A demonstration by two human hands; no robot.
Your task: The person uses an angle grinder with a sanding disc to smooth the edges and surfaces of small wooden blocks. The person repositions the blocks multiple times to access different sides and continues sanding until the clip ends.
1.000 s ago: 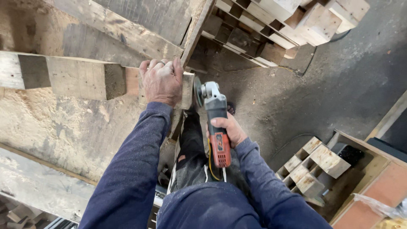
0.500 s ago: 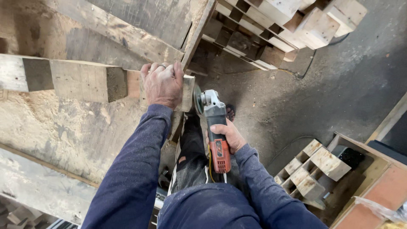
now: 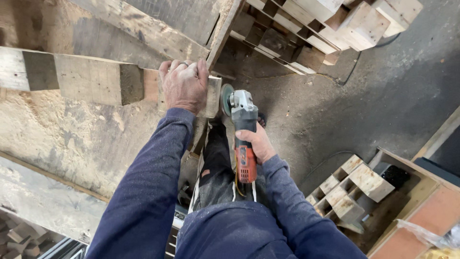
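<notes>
L hand [image 3: 184, 86] flat, fingers curled over rough pale wood pallet block [image 3: 211, 96]. R hand [image 3: 256, 144] wrapped tight round grey-orange power grinder [image 3: 243, 134]; round disc at block's 3 o'clock, touching or not – can't tell. Dusty grey concrete floor [image 3: 383, 96]. Stacked wood pallets [image 3: 311, 33] at 12, cut off.

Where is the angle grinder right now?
The red and grey angle grinder sits mid-frame in the right hand, its disc beside the end of the wooden pallet block that the left hand grips.
</notes>
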